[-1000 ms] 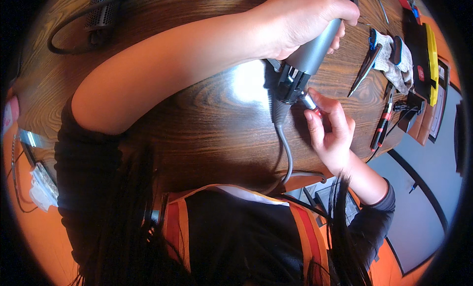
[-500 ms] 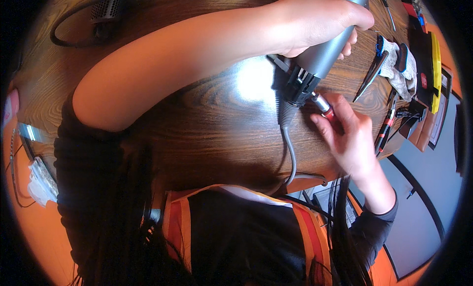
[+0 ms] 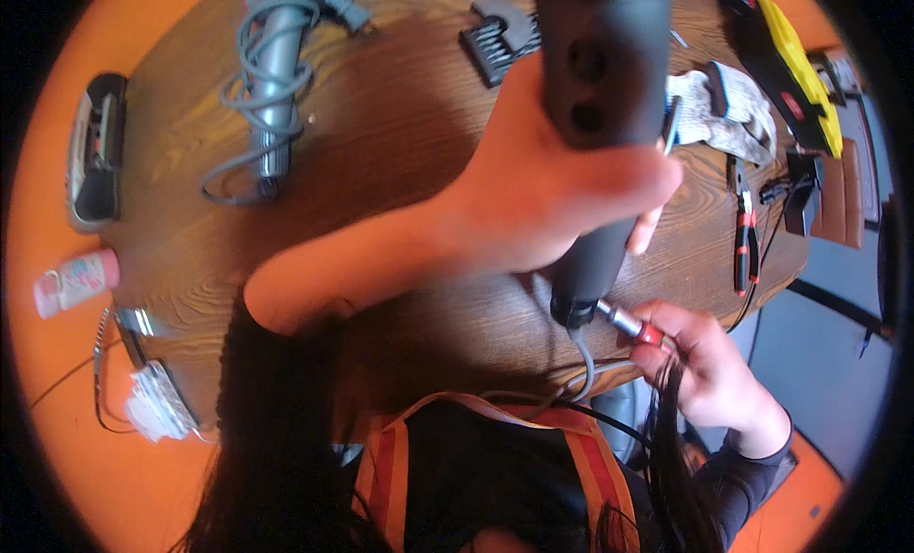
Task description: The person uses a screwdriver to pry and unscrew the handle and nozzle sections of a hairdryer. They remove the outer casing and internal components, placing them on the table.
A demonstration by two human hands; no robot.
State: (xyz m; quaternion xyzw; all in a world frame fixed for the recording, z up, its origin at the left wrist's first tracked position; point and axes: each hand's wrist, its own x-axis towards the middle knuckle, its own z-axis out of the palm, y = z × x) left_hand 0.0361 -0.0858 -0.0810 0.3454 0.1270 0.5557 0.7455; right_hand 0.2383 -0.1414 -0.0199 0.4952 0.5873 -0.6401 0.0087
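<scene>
My left hand (image 3: pixel 571 196) is wrapped round the tube-shaped body of a dark grey corded appliance (image 3: pixel 609 77); its far end is cut off by the upper edge. Two round holes show on the side facing me. At its near end a black collar (image 3: pixel 573 310) leads into a grey cord (image 3: pixel 586 367). In my right hand (image 3: pixel 714 372) is a screwdriver (image 3: pixel 624 320) with a red handle and a metal shank. Its tip meets the collar end from the right; whether it sits in a screw cannot be made out.
A second grey appliance (image 3: pixel 276 96) wrapped in its cord lies at the far left. Black comb-like parts (image 3: pixel 497 49), work gloves (image 3: pixel 724 106), red-handled pliers (image 3: pixel 745 234) and a yellow-edged black case (image 3: pixel 795 77) are about. A pink-capped bottle (image 3: pixel 76 283) stands beyond the table's left edge.
The view has shifted, bringing the second appliance into sight. The held appliance has turned, showing its two-holed side, and hangs more upright. The screwdriver remains at its cord end.
</scene>
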